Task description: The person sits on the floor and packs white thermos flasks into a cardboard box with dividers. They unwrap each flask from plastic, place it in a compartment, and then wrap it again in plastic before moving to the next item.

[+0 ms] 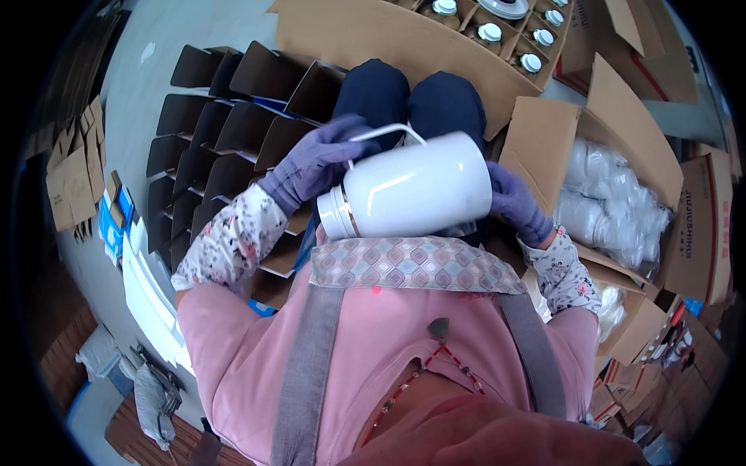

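A glossy white jug [412, 186] with a handle and a gold-edged band lies on its side in front of me, over my lap. My left hand [315, 163], in a purple glove, is closed at the handle on the neck end. My right hand [510, 200], also gloved, holds the rounded bottom end, its fingers partly hidden behind the jug. My knees in dark trousers [371, 89] are just beyond it.
Black open cardboard dividers [194, 113] lie at left. A partitioned carton [420, 43] of capped containers is beyond my knees. An open box [536, 136] of plastic-wrapped items [606, 202] stands at right, among other cartons [699, 225]. Flattened cardboard [74, 186] lies far left.
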Demonstrator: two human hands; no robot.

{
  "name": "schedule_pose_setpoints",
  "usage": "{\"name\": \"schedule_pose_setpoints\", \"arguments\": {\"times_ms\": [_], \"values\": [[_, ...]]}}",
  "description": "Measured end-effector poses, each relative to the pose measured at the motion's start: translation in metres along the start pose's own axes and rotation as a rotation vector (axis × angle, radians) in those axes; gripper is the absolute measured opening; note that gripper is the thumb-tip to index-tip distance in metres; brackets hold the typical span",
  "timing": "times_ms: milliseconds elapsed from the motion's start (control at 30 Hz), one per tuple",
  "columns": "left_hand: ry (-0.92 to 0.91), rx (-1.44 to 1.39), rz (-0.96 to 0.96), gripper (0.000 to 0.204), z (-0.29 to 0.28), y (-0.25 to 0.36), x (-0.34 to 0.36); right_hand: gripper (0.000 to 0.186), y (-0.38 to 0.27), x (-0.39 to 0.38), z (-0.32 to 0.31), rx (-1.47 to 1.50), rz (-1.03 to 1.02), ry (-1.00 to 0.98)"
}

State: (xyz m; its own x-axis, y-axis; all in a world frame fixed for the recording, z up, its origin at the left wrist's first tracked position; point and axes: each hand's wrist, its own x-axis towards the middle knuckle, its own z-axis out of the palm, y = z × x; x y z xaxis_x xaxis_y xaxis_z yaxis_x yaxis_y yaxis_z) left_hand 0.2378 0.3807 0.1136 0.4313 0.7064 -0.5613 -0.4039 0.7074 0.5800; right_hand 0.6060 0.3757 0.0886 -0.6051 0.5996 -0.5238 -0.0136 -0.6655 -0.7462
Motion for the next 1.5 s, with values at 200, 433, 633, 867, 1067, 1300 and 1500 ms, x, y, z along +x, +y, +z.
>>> {"name": "schedule_pose_setpoints", "arguments": {"times_ms": [200,433,633,867,1067,1300,1500], "values": [[-0.314,0.773,-0.138,0.061,0.019,0.011,0.005,0.08,0.012,0.004,0.014,-0.276,-0.217,0.055],[-0.324,1.07,-0.063,0.059,0.079,0.03,0.016,0.066,0.007,-0.003,-0.001,-0.15,-0.066,-0.085],[-0.402,1.125,0.025,0.058,0.081,0.008,0.019,0.06,0.019,-0.003,0.002,-0.268,-0.073,-0.025],[-0.406,1.207,0.108,0.058,0.081,0.001,0.029,0.053,0.017,0.001,0.003,-0.324,-0.053,-0.043],[-0.419,1.253,0.223,0.052,0.087,0.007,0.014,0.048,0.031,-0.003,0.007,-0.309,-0.003,-0.05],[-0.562,1.149,0.422,0.042,0.075,0.025,0.028,0.043,0.038,0.003,0.013,-0.253,-0.048,-0.091],[-0.529,1.058,0.552,0.052,0.065,0.045,0.028,0.04,0.001,0.025,0.007,-0.382,-0.361,-0.17]]}}
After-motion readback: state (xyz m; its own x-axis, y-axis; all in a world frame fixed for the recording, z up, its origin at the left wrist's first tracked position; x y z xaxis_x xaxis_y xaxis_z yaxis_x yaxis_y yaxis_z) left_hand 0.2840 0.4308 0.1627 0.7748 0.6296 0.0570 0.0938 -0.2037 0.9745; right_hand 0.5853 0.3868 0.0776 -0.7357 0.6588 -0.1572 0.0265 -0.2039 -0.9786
